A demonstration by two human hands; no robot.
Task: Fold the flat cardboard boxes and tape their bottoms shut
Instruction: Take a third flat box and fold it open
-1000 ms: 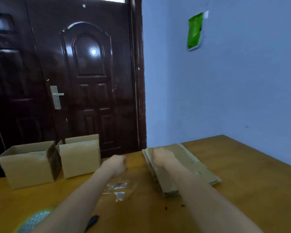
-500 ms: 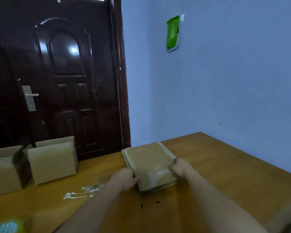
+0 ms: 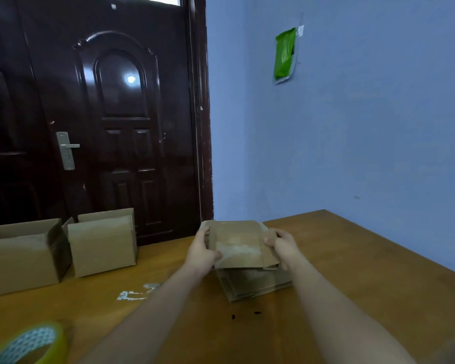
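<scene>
A flat brown cardboard box (image 3: 238, 244) is lifted and tilted up over the stack of flat boxes (image 3: 255, 283) on the wooden table (image 3: 352, 271). My left hand (image 3: 202, 252) grips its left edge, thumb on the front. My right hand (image 3: 283, 245) grips its right edge. Two folded boxes stand at the left: one open-topped box (image 3: 21, 254) and a second box (image 3: 104, 243) beside it. A roll of tape (image 3: 29, 345) lies at the near left corner, blurred.
A dark door (image 3: 103, 114) with a metal handle (image 3: 66, 149) stands behind the table. The blue wall (image 3: 352, 127) carries a green packet (image 3: 285, 55). Scraps of tape (image 3: 137, 292) are stuck on the tabletop, and small dark specks (image 3: 244, 314) lie near the stack.
Both hands went from resting by the stack to gripping the top flat box at its sides, and have now raised and tilted it off the stack. The camera view swung right, then back.
</scene>
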